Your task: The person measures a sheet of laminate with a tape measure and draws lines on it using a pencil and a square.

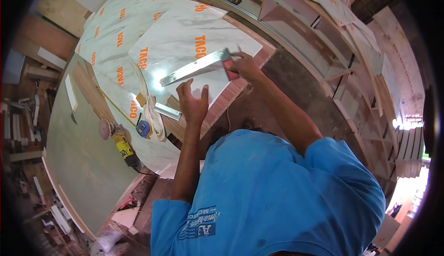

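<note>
Now my right hand (245,66) is closed around a red-handled cutter (230,68) at the end of a long metal straightedge (194,67) (lying slantwise on the marble-patterned laminate sheet (185,38)). My left hand (193,103) hovers nearby, fingers spread, holding nothing, just below the straightedge.

Bench layout
A metal ruler (194,67) lies on the sheet (185,38); tape measure (144,128) and sander (121,145) sit left on the bench (88,163).
</note>
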The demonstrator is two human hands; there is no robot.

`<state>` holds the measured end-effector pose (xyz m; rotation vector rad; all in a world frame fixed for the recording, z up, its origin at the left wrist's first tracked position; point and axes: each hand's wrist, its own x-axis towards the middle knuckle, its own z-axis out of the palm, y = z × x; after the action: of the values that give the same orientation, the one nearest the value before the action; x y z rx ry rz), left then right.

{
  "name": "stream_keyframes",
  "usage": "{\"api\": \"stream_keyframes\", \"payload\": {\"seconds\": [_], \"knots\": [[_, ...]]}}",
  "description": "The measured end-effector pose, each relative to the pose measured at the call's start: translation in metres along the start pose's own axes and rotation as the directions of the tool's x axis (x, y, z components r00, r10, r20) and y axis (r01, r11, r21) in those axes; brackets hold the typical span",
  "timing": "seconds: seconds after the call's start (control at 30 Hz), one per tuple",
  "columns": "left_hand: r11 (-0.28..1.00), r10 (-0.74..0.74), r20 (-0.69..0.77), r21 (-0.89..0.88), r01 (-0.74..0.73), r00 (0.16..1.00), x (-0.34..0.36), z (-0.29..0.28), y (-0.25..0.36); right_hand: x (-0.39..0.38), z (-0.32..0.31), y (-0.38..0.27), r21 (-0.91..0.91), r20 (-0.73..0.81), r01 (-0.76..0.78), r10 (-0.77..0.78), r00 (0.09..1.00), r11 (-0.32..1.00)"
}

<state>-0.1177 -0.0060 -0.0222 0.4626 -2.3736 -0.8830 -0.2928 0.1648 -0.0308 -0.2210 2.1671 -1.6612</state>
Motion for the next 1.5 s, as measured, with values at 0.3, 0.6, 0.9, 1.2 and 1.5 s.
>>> {"api": "stream_keyframes", "payload": {"seconds": [0.3,0.6,0.9,1.2,1.5], "knots": [[0.972,0.222,0.386,-0.011,-0.236,0.895,-0.014,-0.007,0.006,-0.143,-0.018,0.055,0.410,0.210,-0.480,0.432,0.877,0.776],[0.937,0.252,0.666,0.013,-0.349,0.702,-0.013,-0.019,-0.012,-0.149,0.054,0.043,0.424,0.220,-0.522,0.475,0.852,0.740],[0.870,0.378,0.617,0.018,-0.493,0.690,-0.016,-0.002,-0.038,-0.138,0.080,0.049,0.474,0.113,-0.495,0.508,0.854,0.728],[0.868,0.412,0.573,-0.009,-0.497,0.709,-0.019,0.003,-0.045,-0.142,0.081,0.038,0.502,0.118,-0.487,0.502,0.857,0.715],[0.869,0.428,0.548,-0.031,-0.494,0.719,-0.017,0.004,-0.040,-0.138,0.079,0.050,0.531,0.161,-0.474,0.466,0.870,0.702]]}}
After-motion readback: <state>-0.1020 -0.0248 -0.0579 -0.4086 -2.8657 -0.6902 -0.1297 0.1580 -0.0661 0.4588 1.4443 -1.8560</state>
